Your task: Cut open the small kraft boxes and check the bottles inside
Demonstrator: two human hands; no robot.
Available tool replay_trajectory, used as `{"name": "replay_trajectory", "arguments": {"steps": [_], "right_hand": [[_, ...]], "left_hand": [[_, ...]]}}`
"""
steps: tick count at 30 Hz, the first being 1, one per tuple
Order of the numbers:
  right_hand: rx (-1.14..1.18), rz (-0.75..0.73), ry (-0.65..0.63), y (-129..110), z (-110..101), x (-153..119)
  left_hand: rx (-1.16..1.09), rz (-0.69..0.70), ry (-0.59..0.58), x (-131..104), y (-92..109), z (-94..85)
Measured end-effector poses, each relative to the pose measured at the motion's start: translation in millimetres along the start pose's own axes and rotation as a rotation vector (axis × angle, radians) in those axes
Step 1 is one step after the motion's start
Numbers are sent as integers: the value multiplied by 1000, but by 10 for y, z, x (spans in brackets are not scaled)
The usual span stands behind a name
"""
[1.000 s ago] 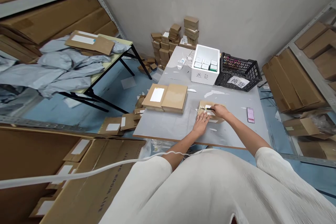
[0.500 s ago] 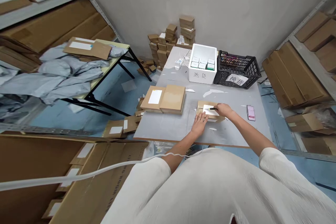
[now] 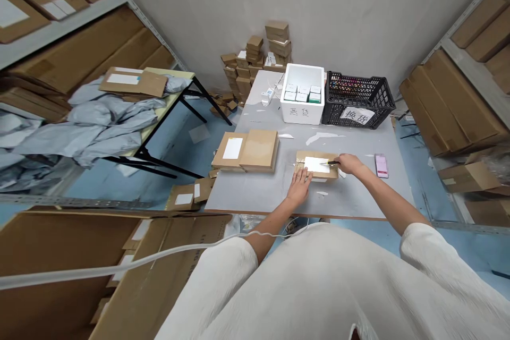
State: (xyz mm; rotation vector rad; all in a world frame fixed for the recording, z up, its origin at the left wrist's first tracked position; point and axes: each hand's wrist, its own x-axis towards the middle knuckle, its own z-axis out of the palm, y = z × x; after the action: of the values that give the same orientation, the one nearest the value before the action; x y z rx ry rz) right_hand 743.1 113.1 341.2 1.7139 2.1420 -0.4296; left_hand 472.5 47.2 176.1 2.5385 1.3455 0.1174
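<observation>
Change from the earlier frame: the right hand (image 3: 349, 163) and its slim cutter (image 3: 333, 162) have shifted towards the right end of the small carton (image 3: 333, 173); the left hand (image 3: 298, 186) remains at its near left part.
Small carton: lying flat on the grey table (image 3: 255, 191), in front of the person, between the paired flat cartons (image 3: 258, 149) and the phone (image 3: 381, 166).
Left grip: open, fingers extended and pressed on the carton's top, closed around nothing.
Right grip: fingers closed about the cutter's dark handle; its tip lies over the white label (image 3: 314, 166). Contact with the surface cannot be told.
Carton, handling: probably light, with stiff walls and a top that could give under pressure; contents unseen, so fragility is uncertain.
Carton, hold: best steadied flat-handed near an edge, clear of the blade's line, or lifted by opposite sides.
Label, surface: likely smoother and more slippery than bare board.
Cutter, handling: light and rigid, its thin tip likely the delicate part; best held by the handle.
</observation>
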Motion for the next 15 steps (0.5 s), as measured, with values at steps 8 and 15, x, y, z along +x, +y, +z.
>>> {"name": "replay_trajectory", "arguments": {"steps": [8,15], "right_hand": [[48,65,-35,531,137,-147],[153,45,33,1109,279,-417]], "left_hand": [[34,-23,-28,41,106,-47],[29,-52,-9,122,234,-140]]}}
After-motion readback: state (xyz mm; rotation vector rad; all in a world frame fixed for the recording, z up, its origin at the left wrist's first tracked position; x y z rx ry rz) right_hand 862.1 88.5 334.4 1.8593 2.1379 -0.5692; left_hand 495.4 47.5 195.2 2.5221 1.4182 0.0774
